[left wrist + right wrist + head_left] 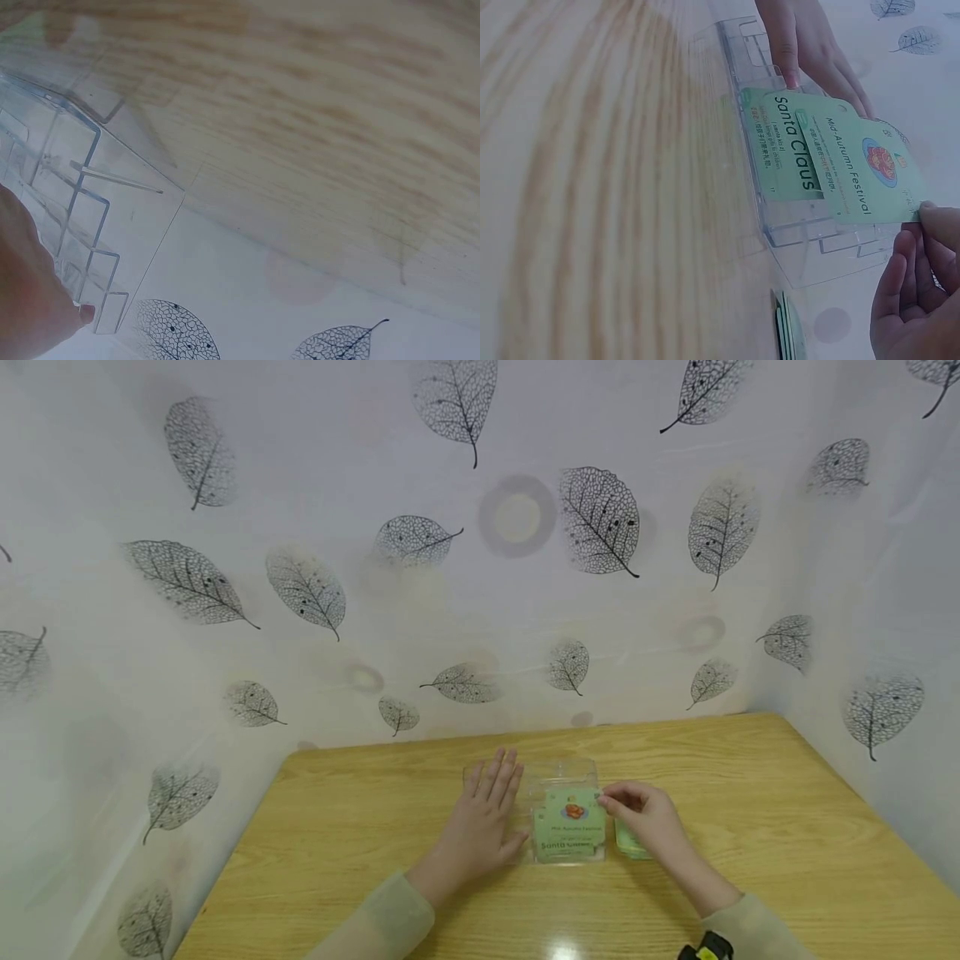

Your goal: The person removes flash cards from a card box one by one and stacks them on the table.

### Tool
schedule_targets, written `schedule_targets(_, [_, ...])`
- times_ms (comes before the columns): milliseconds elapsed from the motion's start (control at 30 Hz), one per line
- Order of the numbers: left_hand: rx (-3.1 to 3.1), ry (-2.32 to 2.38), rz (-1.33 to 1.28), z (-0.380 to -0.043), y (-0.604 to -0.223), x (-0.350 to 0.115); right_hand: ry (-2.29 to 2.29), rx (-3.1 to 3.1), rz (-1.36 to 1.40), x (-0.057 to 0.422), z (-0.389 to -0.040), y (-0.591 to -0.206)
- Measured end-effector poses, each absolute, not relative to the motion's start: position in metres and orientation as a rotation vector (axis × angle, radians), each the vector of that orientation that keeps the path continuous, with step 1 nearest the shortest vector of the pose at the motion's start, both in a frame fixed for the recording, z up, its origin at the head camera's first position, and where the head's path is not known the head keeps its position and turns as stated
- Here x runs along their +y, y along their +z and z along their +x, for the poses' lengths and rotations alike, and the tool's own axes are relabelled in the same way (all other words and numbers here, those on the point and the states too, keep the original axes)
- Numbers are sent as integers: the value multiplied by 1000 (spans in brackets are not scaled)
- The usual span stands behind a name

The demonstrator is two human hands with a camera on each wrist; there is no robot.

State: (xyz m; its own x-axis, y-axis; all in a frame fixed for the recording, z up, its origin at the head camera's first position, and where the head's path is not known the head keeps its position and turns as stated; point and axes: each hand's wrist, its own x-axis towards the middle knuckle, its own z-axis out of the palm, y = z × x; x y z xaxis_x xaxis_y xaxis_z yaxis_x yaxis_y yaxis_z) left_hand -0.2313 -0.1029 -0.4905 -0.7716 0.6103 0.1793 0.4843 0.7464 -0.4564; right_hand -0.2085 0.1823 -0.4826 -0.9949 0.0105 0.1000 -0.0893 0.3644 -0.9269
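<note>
A clear plastic card holder with stepped slots (90, 195) lies on the table. My left hand (483, 818) rests at its left side, fingers straight and pointing away. Between thumb and fingertips, my right hand (647, 817) pinches the edge of a green "Mid-Autumn Festival" card (855, 165), printed with a plate of food. That card overlaps a green "Santa Claus" card (776, 165), which sits in the holder. Beside the holder, partly under my right hand in the head view, lies a small stack of green cards (628, 843).
The wood-grain table (337, 835) runs back to a pale sheet with printed leaves (600, 518), which also hangs along both sides. A black and yellow device (707, 947) is on the right wrist.
</note>
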Motion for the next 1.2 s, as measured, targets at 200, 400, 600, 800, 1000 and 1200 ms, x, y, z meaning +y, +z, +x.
schedule_targets(200, [-2632, 542, -851, -231, -491, -103, 1740, -2497, 80, 183, -209, -482])
schedule_targets(400, [-2622, 549, -853, -230, -491, -103, 1747, -2484, 77, 187, -209, -480])
schedule_targets(600, [-2625, 555, -849, -230, -491, -103, 1730, -2491, 66, 190, -208, -478])
schedule_targets(800, [-2627, 553, -850, -231, -491, -102, 1718, -2494, 48, 194, -207, -476])
schedule_targets(1000, [-2646, 543, -852, -230, -490, -102, 1734, -2487, 32, 199, -209, -475])
schedule_targets(1200, [-2639, 551, -853, -230, -489, -102, 1791, -2467, 32, 203, -208, -472])
